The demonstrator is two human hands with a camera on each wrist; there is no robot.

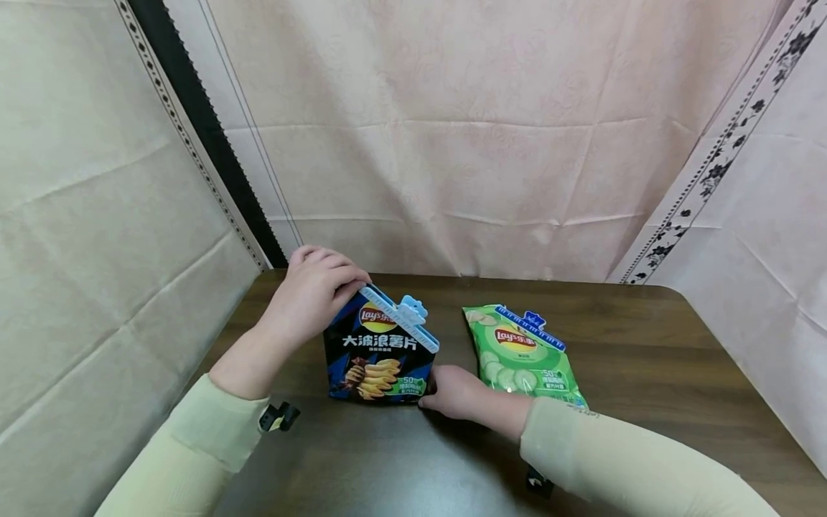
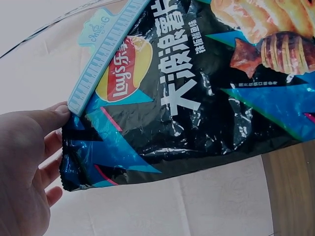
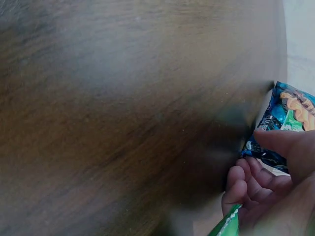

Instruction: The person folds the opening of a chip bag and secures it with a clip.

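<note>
A black and blue bag of potato chips (image 1: 368,352) is held up at the middle of the table, its front facing me. A light blue clip (image 1: 400,318) closes its slanted top edge. My left hand (image 1: 316,287) pinches the upper left corner; in the left wrist view the thumb lies at the end of the clip (image 2: 106,59), the fingers behind the bag (image 2: 197,123). Down at the lower right corner, my right hand (image 1: 455,391) pinches the bag between thumb and fingers. In the right wrist view that bag's corner (image 3: 268,147) shows beside the thumb.
To the right, a green bag of chips (image 1: 517,352) lies on the brown wooden table (image 1: 620,345), with a dark blue clip (image 1: 530,327) on its top. My right forearm crosses in front of its lower edge. Pale curtains (image 1: 452,143) hang behind the table and at both sides.
</note>
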